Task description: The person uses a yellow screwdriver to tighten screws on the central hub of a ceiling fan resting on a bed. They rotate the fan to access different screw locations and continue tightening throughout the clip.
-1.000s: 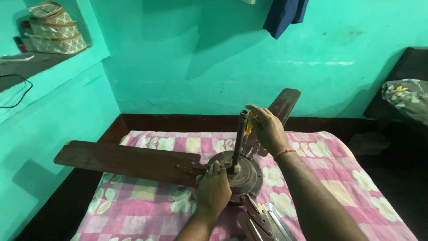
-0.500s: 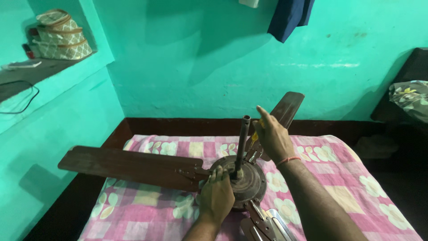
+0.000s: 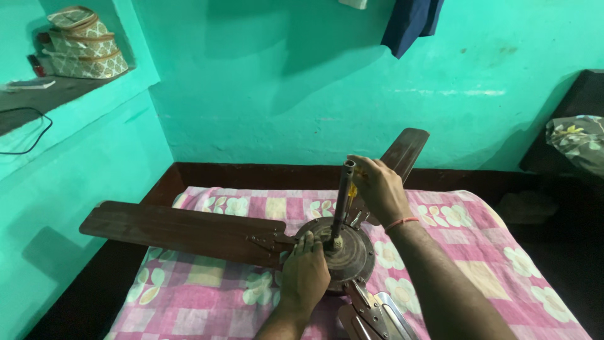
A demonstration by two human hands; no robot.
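With the ceiling fan motor [image 3: 343, 255] resting on the pink checked cloth [image 3: 207, 296], your left hand [image 3: 305, 274] presses flat on its housing while your right hand [image 3: 377, 189] closes around a yellow-handled tool [image 3: 353, 189] beside the down-rod [image 3: 343, 198]; next, judge alignment carefully.

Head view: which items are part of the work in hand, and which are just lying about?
In hand:
- ceiling fan motor, under the left hand
- down rod, upright from the hub
- yellow-handled tool, in the right hand
- fan blades

Lying about:
- stacked baskets on the shelf
- black cable
- blue cloth hanging on the wall
- checked bedsheet
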